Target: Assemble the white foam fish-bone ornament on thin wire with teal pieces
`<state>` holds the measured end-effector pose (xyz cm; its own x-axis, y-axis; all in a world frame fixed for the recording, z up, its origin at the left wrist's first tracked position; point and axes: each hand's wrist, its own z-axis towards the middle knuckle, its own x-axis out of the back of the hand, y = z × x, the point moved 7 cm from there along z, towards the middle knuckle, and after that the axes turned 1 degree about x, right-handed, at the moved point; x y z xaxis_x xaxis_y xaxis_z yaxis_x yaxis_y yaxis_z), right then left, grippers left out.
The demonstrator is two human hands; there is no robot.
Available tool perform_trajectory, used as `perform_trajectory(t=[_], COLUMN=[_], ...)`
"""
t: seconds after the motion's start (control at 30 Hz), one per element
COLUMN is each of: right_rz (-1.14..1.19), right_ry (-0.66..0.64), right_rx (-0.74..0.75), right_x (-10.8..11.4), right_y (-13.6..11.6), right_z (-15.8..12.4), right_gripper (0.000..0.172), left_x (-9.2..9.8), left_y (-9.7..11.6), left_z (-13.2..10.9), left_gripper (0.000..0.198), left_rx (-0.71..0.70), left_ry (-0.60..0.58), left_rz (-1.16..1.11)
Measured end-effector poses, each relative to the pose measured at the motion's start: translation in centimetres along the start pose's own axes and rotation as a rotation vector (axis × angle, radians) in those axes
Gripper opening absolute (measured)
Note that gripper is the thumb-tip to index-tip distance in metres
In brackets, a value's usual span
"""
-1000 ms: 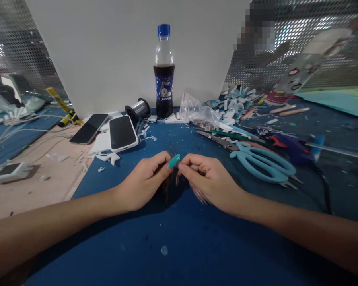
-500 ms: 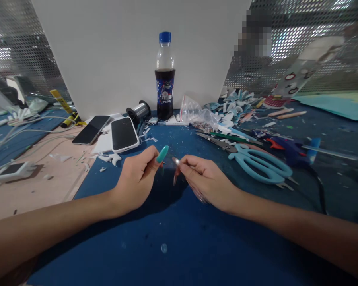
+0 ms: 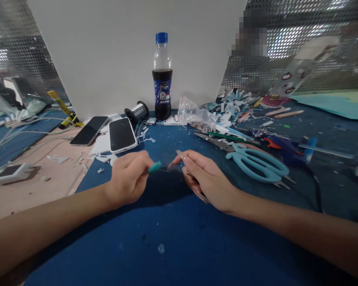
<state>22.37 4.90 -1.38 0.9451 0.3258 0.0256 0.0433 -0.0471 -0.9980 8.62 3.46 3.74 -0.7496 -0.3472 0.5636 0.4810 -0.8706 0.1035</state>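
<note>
My left hand (image 3: 129,176) is closed, thumb against curled fingers, above the blue mat (image 3: 143,234). A glossy teal oval (image 3: 154,167) shows at its thumb tip; I cannot tell whether it is a painted nail or a held piece. A faint thin strand (image 3: 165,171) runs from there toward the other hand, blurred. My right hand (image 3: 207,174) faces it a short gap away, its thumb and forefinger near each other and long-nailed, the other fingers curled. Whatever lies between those fingertips is too small to make out.
Light-blue scissors (image 3: 258,163) and a dark-blue glue gun (image 3: 292,151) lie right. Behind are a Pepsi bottle (image 3: 162,85), a wire spool (image 3: 137,112), a clear plastic bag (image 3: 193,111) and paper scraps (image 3: 231,105). Two phones (image 3: 122,135) lie left, near a cutter (image 3: 59,102).
My left hand has moved left and turned, so the teal oval now points right instead of up. My right thumb and forefinger have shifted, and the shiny spot between them no longer shows.
</note>
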Motion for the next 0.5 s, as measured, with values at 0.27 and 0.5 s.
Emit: perform_trajectory(t=[0.27,0.5], right_rz=[-0.148,-0.200], right_ry=[-0.266,-0.371], right_rx=[0.119,0.167], right_x=[-1.2,-2.0], right_y=[-0.8,-0.9], right_z=[-1.0,-1.4], right_gripper=[0.046,0.043], left_x=[-0.5,-0.6], left_y=[2.4,3.7], left_z=[0.5,0.2], left_gripper=[0.023,0.030], left_rx=[-0.234,-0.392], left_ry=[-0.101,-0.129], left_rz=[0.021,0.135])
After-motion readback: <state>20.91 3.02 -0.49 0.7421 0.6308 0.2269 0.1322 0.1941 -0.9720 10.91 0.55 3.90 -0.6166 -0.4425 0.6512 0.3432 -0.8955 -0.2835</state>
